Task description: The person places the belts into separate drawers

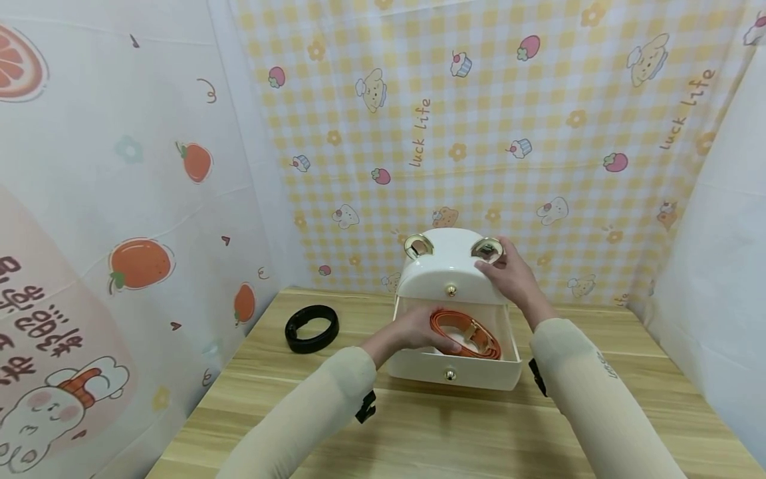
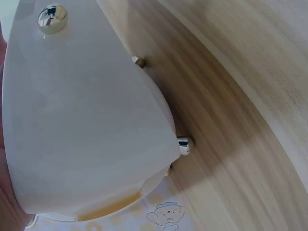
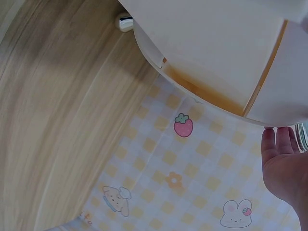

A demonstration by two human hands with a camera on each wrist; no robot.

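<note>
A small white drawer box (image 1: 450,266) with gold-rimmed round ears stands on the table, its lower drawer (image 1: 479,374) pulled out. Inside the drawer is a coiled orange belt (image 1: 493,349) with a gold buckle. My left hand (image 1: 415,330) reaches over the drawer's left side and grips the coil's left edge, fingertips partly hidden. In the left wrist view the drawer front (image 2: 86,106) hides most of that hand. My right hand (image 1: 516,274) holds the box top by the right ear, thumb in front. The right wrist view has its fingers (image 3: 281,142) touching the box.
A coiled black belt (image 1: 312,329) lies on the wooden table (image 1: 251,399) left of the box. Behind the table hangs a yellow checked curtain (image 1: 467,126), with white printed cloth (image 1: 149,199) along the left side.
</note>
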